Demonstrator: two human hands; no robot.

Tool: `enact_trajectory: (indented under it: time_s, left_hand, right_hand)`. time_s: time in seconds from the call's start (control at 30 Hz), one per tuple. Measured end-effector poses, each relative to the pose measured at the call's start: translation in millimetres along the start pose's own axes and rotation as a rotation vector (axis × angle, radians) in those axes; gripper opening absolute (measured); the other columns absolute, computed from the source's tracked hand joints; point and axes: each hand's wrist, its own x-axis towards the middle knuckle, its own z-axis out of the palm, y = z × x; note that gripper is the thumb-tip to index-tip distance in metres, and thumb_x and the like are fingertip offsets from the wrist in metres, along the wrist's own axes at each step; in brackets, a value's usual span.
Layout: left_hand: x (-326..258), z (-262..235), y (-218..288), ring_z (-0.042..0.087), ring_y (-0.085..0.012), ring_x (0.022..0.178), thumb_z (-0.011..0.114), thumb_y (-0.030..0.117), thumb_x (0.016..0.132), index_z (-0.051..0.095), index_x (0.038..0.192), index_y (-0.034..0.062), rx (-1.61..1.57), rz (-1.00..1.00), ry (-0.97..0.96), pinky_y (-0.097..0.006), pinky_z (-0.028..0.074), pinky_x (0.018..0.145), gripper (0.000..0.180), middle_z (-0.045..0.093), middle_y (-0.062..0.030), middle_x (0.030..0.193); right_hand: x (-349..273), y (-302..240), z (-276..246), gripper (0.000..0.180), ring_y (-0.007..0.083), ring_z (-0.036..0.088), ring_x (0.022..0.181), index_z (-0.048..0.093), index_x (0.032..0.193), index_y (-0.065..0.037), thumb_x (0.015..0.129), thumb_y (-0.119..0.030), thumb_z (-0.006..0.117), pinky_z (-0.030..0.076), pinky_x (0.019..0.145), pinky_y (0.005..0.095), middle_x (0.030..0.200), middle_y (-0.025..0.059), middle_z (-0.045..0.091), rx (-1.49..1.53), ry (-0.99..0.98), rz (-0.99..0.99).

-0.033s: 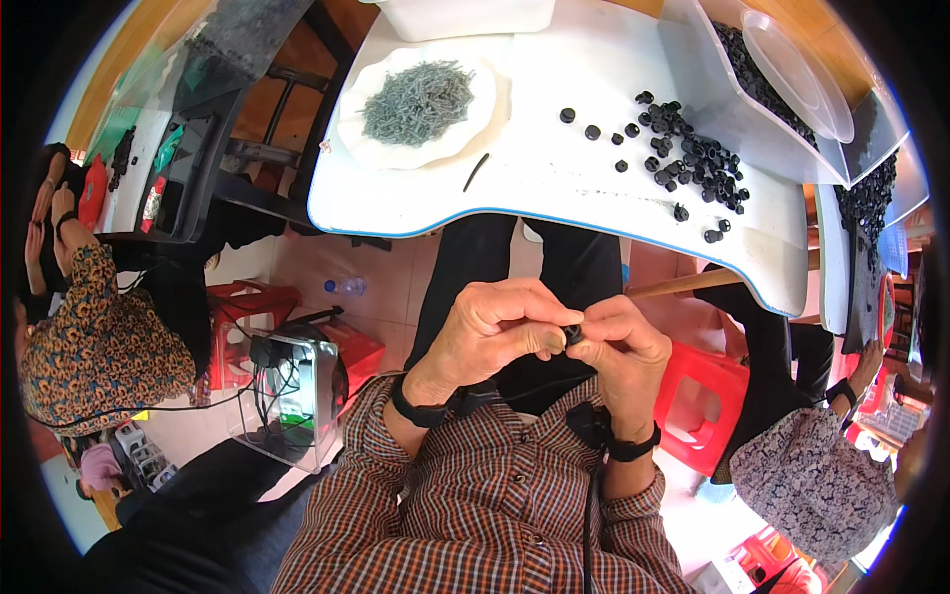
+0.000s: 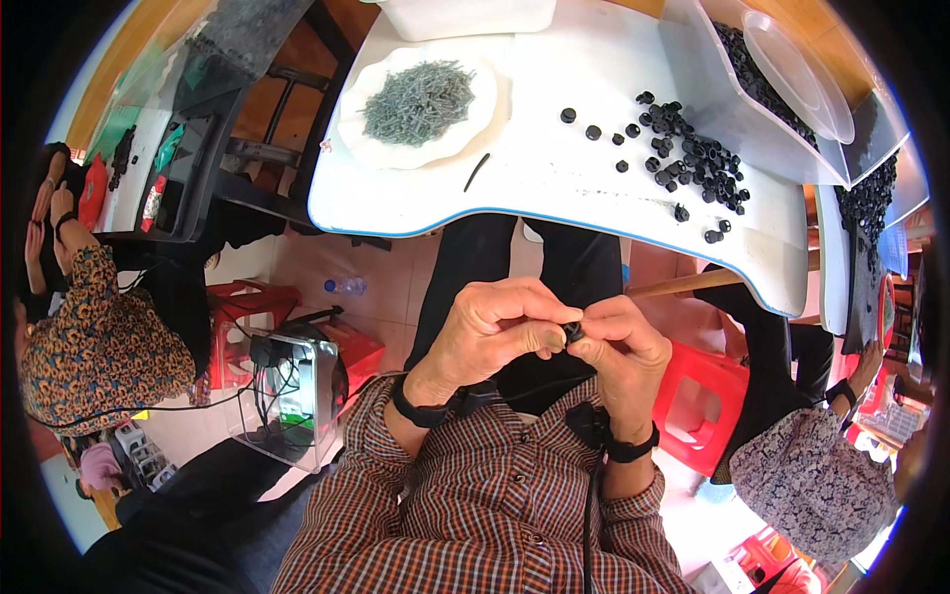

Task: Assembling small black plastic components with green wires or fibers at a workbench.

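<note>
Close to my chest, below the table edge, both hands meet around one small black round plastic part [image 2: 573, 334]. My left hand [image 2: 505, 325] pinches it between thumb and forefinger. From the other side, my right hand [image 2: 625, 345] grips it with its fingertips. The fingers cover most of the part, so its details are hidden. On the table, a loose pile of similar black parts [image 2: 698, 163] lies to the right, with several strays around it. To the left, a white scalloped plate [image 2: 356, 134] holds a heap of thin grey-green pins [image 2: 421, 102].
The white table [image 2: 554, 183] has a blue edge in front of me. A dark thin strip [image 2: 477, 172] lies on it. A clear bin [image 2: 693, 59] of black parts stands at right, a white tub [image 2: 470, 18] at the back. Red stools and people flank me.
</note>
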Motion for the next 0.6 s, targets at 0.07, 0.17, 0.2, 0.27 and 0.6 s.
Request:
enact_trajectory:
  time_s: [0.07, 0.17, 0.2, 0.27, 0.6]
  left_hand:
    - [-1, 1, -1, 0.065, -0.0124, 0.067, 0.07, 0.002, 0.083, 0.071, 0.102, -0.0008, -0.043, -0.02, 0.049, -0.02, 0.055, 0.059, 0.019, 0.066, -0.0117, 0.09]
    - [-2, 2, -2, 0.066, -0.013, 0.068, 0.069, 0.001, 0.083, 0.07, 0.102, -0.001, -0.06, -0.013, 0.087, -0.02, 0.056, 0.059, 0.019, 0.066, -0.0121, 0.09]
    - [-2, 3, -2, 0.066, -0.0132, 0.069, 0.069, 0.001, 0.083, 0.07, 0.101, -0.0011, -0.045, -0.004, 0.102, -0.02, 0.056, 0.059, 0.018, 0.066, -0.0123, 0.091]
    - [-2, 4, -2, 0.067, -0.0135, 0.07, 0.069, 0.001, 0.083, 0.07, 0.101, -0.0012, -0.028, 0.007, 0.12, -0.02, 0.056, 0.059, 0.018, 0.066, -0.0126, 0.091]
    - [-5, 2, 1, 0.067, -0.0129, 0.071, 0.069, 0.001, 0.083, 0.07, 0.102, -0.001, -0.009, 0.048, 0.092, -0.02, 0.056, 0.06, 0.019, 0.066, -0.0122, 0.091]
  right_hand:
    - [-1, 0, 6, 0.018, 0.0102, 0.06, 0.075, 0.069, 0.09, 0.0, 0.074, 0.003, 0.077, 0.048, 0.063, 0.0202, 0.09, 0.0077, 0.063, -0.053, 0.04, -0.047]
    - [-2, -1, 11, 0.018, 0.0101, 0.059, 0.076, 0.07, 0.093, 0.0, 0.076, 0.003, 0.075, 0.047, 0.064, 0.0203, 0.092, 0.0081, 0.063, -0.127, 0.066, -0.095]
    - [-3, -2, 13, 0.018, 0.0102, 0.059, 0.077, 0.07, 0.093, 0.0, 0.077, 0.004, 0.074, 0.047, 0.064, 0.0205, 0.094, 0.0084, 0.063, -0.167, 0.089, -0.096]
    - [-3, -2, 15, 0.018, 0.0103, 0.059, 0.077, 0.07, 0.094, 0.0, 0.077, 0.004, 0.074, 0.047, 0.065, 0.0206, 0.095, 0.0087, 0.063, -0.205, 0.109, -0.098]
    - [0, 2, 6, 0.015, 0.0108, 0.058, 0.076, 0.07, 0.092, -0.001, 0.078, 0.001, 0.074, 0.048, 0.064, 0.0215, 0.093, 0.0083, 0.063, -0.088, 0.02, -0.104]
